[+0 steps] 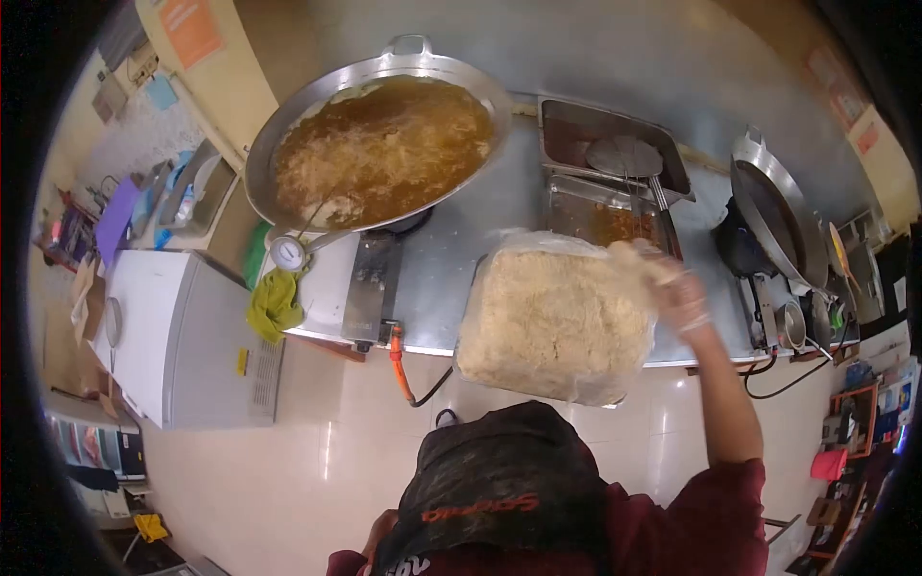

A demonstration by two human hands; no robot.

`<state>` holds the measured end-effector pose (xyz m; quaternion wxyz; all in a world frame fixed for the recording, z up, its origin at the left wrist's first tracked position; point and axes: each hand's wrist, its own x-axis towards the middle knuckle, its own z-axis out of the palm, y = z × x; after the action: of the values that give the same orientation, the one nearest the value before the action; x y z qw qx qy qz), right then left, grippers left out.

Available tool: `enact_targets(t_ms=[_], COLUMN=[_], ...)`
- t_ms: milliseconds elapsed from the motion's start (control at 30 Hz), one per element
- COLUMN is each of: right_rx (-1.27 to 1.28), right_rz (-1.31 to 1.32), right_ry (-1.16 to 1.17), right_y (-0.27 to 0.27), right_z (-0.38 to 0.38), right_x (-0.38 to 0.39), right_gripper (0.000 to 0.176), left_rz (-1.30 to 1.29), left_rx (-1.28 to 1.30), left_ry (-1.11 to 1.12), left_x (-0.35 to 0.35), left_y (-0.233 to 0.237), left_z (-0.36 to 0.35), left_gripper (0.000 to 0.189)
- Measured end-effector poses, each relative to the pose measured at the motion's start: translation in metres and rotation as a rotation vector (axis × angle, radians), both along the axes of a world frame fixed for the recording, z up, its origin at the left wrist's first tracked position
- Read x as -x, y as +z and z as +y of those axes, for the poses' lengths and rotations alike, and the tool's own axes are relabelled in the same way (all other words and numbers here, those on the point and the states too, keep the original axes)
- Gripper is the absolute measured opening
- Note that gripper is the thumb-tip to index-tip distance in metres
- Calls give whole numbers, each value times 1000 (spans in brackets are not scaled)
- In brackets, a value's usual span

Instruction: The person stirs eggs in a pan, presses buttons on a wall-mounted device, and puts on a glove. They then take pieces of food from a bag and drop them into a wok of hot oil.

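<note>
My right hand (680, 296), in a clear plastic glove, is at the right edge of a tray of pale crumbs (557, 317) lined with clear plastic. Its fingers are pale and blurred over the tray's far right corner, so I cannot tell whether they grip anything. Low at the left of my dark apron (499, 490), bare skin of my left arm or hand (381, 534) shows beside a maroon sleeve; the fingers are hidden. Just beyond the crumb tray sits a metal pan (567, 197) with brown bits and a long-handled skimmer (624, 158) reaching across it.
A large wok (264, 182) of bubbling brown oil stands at the left, with a dial thermometer (287, 252) at its near rim. A green cloth (275, 302) hangs below. Another wok (812, 240) is on the right. An orange-ended hose (397, 360) drops from the counter edge.
</note>
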<state>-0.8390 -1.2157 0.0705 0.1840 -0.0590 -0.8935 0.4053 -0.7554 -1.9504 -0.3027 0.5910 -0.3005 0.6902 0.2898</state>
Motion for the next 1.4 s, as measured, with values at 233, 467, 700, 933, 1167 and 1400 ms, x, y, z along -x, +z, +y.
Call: enact_targets(t_ms=[233, 467, 700, 933, 1167, 1400], right_rx=[-673, -170, -117, 384, 314, -440], right_rz=[-222, -781, -693, -641, -488, 72], right_ry=[208, -133, -329, -368, -390, -85], right_y=[-60, -20, -34, -13, 5, 156], right_z=[-89, -84, -107, -112, -91, -191], right_x=[10, 49, 60, 56, 68, 180], right_gripper=[61, 65, 78, 86, 61, 47], left_rz=[52, 49, 34, 16, 33, 43], left_rx=[9, -73, -84, -82, -94, -103], left_ry=[-27, -29, -18, 45, 97, 121], left_x=[63, 89, 50, 41, 58, 56], left_y=[-13, -13, -14, -20, -30, -36], left_z=[23, 43, -3, -41, -61, -76], left_gripper=[42, 39, 38, 37, 37, 36])
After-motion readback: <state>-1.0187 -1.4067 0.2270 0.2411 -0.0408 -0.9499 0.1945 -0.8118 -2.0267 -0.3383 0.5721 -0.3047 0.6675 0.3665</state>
